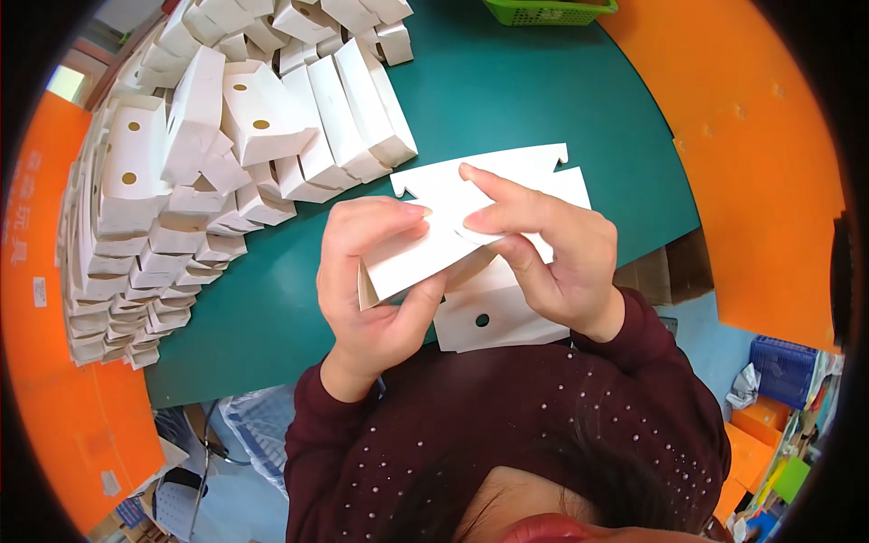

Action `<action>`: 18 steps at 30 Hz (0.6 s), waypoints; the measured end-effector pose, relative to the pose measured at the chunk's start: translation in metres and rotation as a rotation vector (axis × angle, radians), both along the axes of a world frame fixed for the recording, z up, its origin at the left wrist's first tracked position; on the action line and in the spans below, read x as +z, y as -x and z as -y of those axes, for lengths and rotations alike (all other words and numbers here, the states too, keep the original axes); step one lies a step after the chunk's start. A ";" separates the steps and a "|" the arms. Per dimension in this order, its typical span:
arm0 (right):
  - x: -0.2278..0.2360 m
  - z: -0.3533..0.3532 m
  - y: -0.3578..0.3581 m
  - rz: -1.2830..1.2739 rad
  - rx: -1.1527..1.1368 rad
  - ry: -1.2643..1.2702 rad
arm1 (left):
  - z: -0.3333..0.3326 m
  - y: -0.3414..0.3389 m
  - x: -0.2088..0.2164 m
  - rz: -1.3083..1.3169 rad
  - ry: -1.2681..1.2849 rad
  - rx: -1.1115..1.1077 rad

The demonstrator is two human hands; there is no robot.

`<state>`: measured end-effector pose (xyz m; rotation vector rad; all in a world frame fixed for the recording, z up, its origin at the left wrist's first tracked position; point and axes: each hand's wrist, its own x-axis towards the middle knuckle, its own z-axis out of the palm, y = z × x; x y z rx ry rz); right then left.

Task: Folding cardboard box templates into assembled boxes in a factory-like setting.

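A partly folded white cardboard box [412, 258] is held up between my two hands, above the table. My left hand [355, 330] wraps its left end, thumb along the lower edge and fingers over the top. At the right end, my right hand [575, 253] pinches a small flap between thumb and fingers. Beneath, a flat white cardboard blank [520, 333] shows a round dark hole near my chest. Notched tabs stick out on its far side. My hands and the box hide the middle of the blank.
Many folded white boxes [348, 113], several with round holes, are stacked on the left of the green table [534, 95]. A green plastic basket [550, 11] sits at the far edge. Orange panels [751, 181] flank both sides. A brown carton [683, 267] stands beside the table, right.
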<state>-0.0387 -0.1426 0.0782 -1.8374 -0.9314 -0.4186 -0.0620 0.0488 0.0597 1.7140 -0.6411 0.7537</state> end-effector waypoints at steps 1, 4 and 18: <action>0.001 -0.001 0.002 -0.104 0.009 -0.051 | 0.003 0.004 0.001 -0.063 0.038 0.027; -0.006 -0.002 0.005 -0.233 0.078 -0.182 | 0.006 0.007 0.003 -0.125 0.085 0.056; -0.005 -0.002 0.005 -0.221 0.091 -0.157 | 0.015 0.008 0.001 -0.130 0.062 0.184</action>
